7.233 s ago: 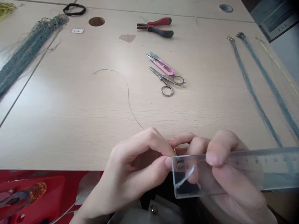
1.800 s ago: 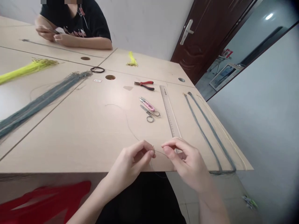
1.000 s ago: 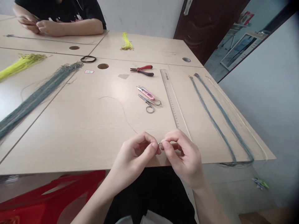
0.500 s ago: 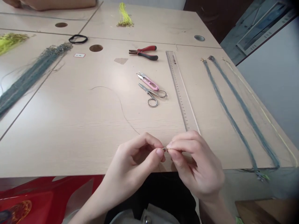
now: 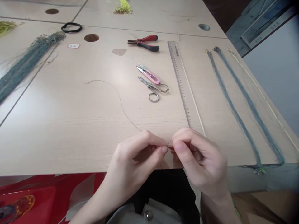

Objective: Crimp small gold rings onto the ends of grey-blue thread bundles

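Note:
Near the table's front edge, my left hand (image 5: 137, 161) has its thumb and forefinger pinched together on a thin dark thread (image 5: 122, 107). This thread curves away from behind my left hand across the tabletop. At the left fingertips shows a tiny metallic bit (image 5: 168, 145), too small to name. Pressed up close beside it, my right hand (image 5: 201, 160) is also in a pinch, thumb against forefinger. What the right fingers grip is hidden. Beyond my hands lie silver scissors (image 5: 151, 88), pink thread snips (image 5: 149, 74) and a clear ruler (image 5: 183, 84).
Red-and-black pliers (image 5: 143, 43) lie farther back. Bundles of blue-grey threads lie at left (image 5: 25, 63) and right (image 5: 233, 107), beside a pale yellow strand (image 5: 263, 98). At the back are a yellow thread bundle (image 5: 123, 7), a black band (image 5: 71, 27) and round table holes (image 5: 91, 38).
My fingertips have shifted slightly right, and the right hand has rolled so its thumb shows more. The small metallic bit is less visible. The whole view has tilted a little downward.

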Tool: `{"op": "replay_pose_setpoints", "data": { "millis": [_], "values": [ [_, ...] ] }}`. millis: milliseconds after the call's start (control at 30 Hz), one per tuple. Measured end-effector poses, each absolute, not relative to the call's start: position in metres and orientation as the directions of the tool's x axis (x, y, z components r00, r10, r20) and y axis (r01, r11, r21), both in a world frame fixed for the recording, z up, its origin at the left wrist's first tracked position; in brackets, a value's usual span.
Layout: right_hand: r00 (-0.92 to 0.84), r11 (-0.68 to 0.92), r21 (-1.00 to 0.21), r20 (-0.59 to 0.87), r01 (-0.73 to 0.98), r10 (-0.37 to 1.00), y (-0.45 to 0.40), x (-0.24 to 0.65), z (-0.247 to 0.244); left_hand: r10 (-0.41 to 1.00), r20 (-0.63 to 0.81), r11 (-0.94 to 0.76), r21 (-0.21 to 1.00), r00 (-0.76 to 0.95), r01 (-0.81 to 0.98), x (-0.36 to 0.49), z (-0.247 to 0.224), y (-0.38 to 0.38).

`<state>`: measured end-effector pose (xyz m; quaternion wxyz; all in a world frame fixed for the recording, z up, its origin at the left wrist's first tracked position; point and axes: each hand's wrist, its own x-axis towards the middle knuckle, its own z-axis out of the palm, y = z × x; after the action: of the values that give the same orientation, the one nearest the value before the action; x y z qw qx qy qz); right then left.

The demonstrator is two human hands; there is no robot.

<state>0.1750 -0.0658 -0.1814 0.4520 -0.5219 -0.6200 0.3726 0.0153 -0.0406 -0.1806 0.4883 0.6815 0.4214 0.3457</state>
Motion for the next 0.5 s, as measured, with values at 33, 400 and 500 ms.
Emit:
{"op": "replay_pose_setpoints", "data": {
  "millis": [33, 400, 500],
  "values": [
    [-0.050, 0.177, -0.936, 0.170, 0.304, 0.984, -0.066, 0.175, -0.182, 0.913, 0.065, -0.173, 0.956, 0.404, 0.238, 0.015, -0.181, -0.041],
    [0.035, 0.216, -0.947, 0.230, 0.237, 0.972, -0.069, 0.176, -0.183, 0.900, 0.062, -0.165, 0.965, 0.432, 0.204, 0.012, -0.182, -0.045],
    [0.108, 0.211, -0.958, 0.235, 0.195, 0.966, -0.067, 0.177, -0.183, 0.863, 0.033, -0.128, 0.980, 0.505, 0.154, 0.000, -0.181, -0.055]
  ]
}}
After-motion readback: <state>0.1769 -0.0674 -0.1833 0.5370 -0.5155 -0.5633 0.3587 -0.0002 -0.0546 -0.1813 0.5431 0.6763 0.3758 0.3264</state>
